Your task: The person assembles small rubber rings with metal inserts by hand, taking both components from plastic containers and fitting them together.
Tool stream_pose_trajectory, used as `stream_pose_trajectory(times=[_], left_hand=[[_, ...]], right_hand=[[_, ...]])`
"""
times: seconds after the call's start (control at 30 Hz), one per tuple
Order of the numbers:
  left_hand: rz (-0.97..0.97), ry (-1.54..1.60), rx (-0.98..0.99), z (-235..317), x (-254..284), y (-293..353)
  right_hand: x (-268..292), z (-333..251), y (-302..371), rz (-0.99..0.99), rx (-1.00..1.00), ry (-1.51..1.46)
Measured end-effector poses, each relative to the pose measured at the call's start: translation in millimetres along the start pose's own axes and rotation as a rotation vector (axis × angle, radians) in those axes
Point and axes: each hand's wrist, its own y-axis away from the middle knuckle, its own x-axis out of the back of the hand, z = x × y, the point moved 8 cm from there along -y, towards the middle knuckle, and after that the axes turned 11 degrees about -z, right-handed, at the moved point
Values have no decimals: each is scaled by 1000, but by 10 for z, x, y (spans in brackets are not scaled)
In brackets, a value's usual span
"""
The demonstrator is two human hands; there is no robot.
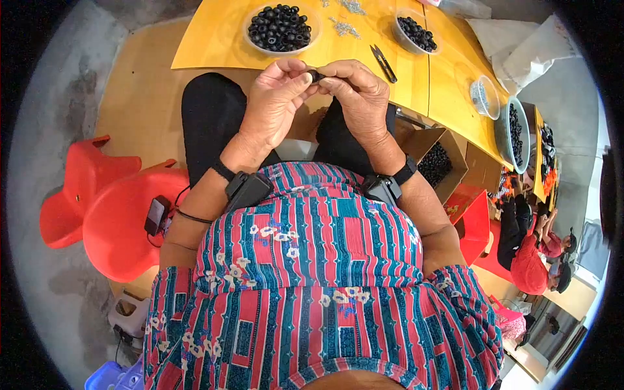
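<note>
A small, round black part (316, 76) sits between my two hands, just in front of the yellow table's near edge. My left hand (276, 94) pinches it from one side with thumb and fingertips. From the other side my right hand (361, 97) closes thumb and forefinger on it. My fingers cover most of the part, so its exact kind is hard to make out. Just beyond my hands stands a clear bowl (317, 27) heaped with black ring-shaped pieces (279, 27). Black thread snips (383, 64) lie on the table to the right of my hands.
Small clear pieces (344, 28) lie on the yellow table (214, 39). Farther right are another bowl (398, 31), a small tub (495, 107) and a basin (505, 133). A cardboard box (455, 179) stands below. Red chairs (117, 227) are at left; people (530, 268) sit at right.
</note>
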Motion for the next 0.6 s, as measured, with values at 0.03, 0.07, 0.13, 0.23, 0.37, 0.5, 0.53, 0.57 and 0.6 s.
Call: stream_pose_trajectory(times=[0.03,0.07,0.13,0.23,0.37,0.5,0.53,0.57,0.6], left_hand=[[-1,-1,-1,0,7,-3],[-17,2,-9,3,2,-9],[-32,5,-18,3,-1,-8],[-41,-1,-32,25,-26,-19],[-50,-18,-20,38,-32,-2],[-68,-89,-4,44,-12,7],[-67,-89,-2,43,-9,7],[-69,-107,-17,57,-22,1],[-71,-124,-33,69,-31,-1]], right_hand=[[-1,1,1,-14,1,22],[-4,0,2,-30,2,44],[2,14,2,-29,-9,38],[9,83,18,-18,-40,-3],[-30,225,36,-2,-177,-282],[-59,354,30,-68,-247,-455],[-79,387,39,-79,-300,-539],[-108,413,50,-89,-353,-622],[-111,405,50,-87,-354,-623]])
